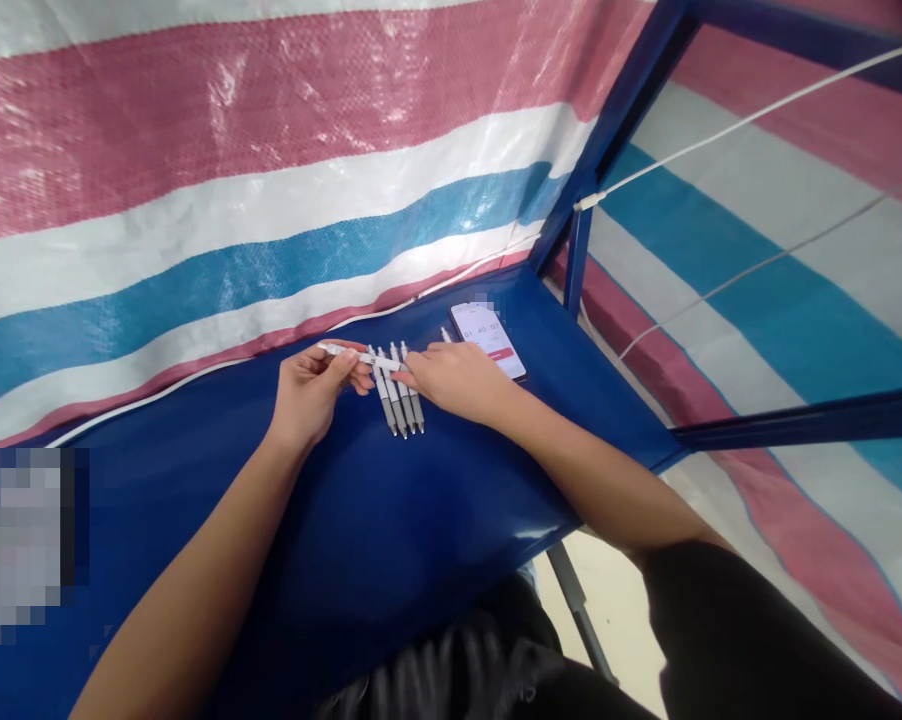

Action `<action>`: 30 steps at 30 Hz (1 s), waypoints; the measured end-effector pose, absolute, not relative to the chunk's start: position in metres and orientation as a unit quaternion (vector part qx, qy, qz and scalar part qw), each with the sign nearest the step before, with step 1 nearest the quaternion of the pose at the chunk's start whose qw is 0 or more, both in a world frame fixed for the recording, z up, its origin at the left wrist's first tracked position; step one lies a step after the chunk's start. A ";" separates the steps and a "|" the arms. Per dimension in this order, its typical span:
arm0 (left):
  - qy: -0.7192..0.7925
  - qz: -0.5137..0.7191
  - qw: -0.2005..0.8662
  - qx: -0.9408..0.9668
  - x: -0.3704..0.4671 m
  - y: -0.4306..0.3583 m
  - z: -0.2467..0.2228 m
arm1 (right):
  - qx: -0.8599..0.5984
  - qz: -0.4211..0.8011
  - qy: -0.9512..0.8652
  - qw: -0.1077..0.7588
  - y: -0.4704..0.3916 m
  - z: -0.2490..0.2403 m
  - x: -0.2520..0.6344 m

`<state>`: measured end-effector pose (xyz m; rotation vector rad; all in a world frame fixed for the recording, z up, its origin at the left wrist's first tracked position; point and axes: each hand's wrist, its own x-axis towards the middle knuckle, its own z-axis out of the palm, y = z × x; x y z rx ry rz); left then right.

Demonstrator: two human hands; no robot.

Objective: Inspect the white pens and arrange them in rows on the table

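Observation:
Between my two hands a white pen is held almost level above the blue table. My left hand pinches one end of it with thumb and fingers. The fingers of my right hand are closed round its other end and hide that part. Beneath and just in front of the held pen, several white pens with grey grips lie side by side, tips towards me. Another pen's end sticks out behind my right hand; the rest of it is covered.
A phone with a lit timer screen lies right of my right hand on the blue table. Striped sheeting hangs behind. A white cable crosses the blue frame at right. A pixelated patch covers the left edge.

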<state>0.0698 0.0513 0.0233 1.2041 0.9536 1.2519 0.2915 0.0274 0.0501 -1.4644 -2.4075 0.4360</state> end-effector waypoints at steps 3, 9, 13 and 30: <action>0.421 0.534 0.548 0.488 0.075 0.048 0.022 | -0.510 0.125 -0.838 0.147 0.027 0.049 0.293; 0.392 0.535 0.574 0.480 0.075 0.047 0.019 | -0.406 0.390 -0.799 0.211 0.035 0.044 0.304; 0.331 0.498 0.622 0.506 0.070 0.048 0.021 | -0.338 0.606 -0.707 0.136 0.036 0.048 0.312; 0.423 0.573 0.575 0.402 0.083 0.047 0.007 | -0.460 0.300 -0.790 0.274 0.041 0.036 0.312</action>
